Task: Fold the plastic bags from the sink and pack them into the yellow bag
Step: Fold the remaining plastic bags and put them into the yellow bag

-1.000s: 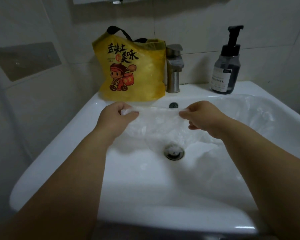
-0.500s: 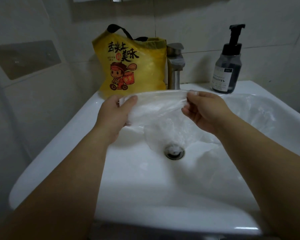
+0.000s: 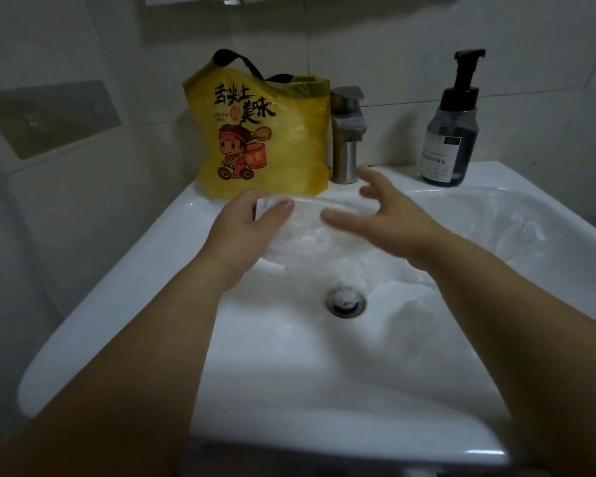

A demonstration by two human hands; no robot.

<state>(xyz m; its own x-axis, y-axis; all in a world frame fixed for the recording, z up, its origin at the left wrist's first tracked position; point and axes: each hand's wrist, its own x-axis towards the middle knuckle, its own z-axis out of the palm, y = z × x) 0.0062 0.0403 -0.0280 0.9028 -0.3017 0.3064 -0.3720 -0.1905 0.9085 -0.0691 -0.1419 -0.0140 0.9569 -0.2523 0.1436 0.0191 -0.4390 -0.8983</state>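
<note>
A: Writing?
B: Yellow bag (image 3: 255, 139), one, beyond both hands: "舌尖上", "美味". Pump bottle (image 3: 451, 132), one, beyond the right hand (image 3: 386, 218): label unreadable.
A: Hands?
B: Left hand (image 3: 248, 225) pinches one clear plastic bag (image 3: 310, 232) over the sink (image 3: 289, 390). Right spread wide, blurred, holding nothing.

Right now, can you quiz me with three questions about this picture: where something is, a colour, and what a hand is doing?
1. Where does the yellow bag stand? A. In the basin. B. On the sink's back ledge, left of the tap. C. On the floor.
2. What colour is the soap bottle's pump? A. White. B. Red. C. Black.
3. What is the right hand doing? A. Open, fingers spread. B. Gripping the tap. C. Holding the soap bottle.
Answers: B, it stands upright beside the tap; C, the pump top is black; A, its fingers are straight, while only the left hand pinches the clear plastic bag.
</note>
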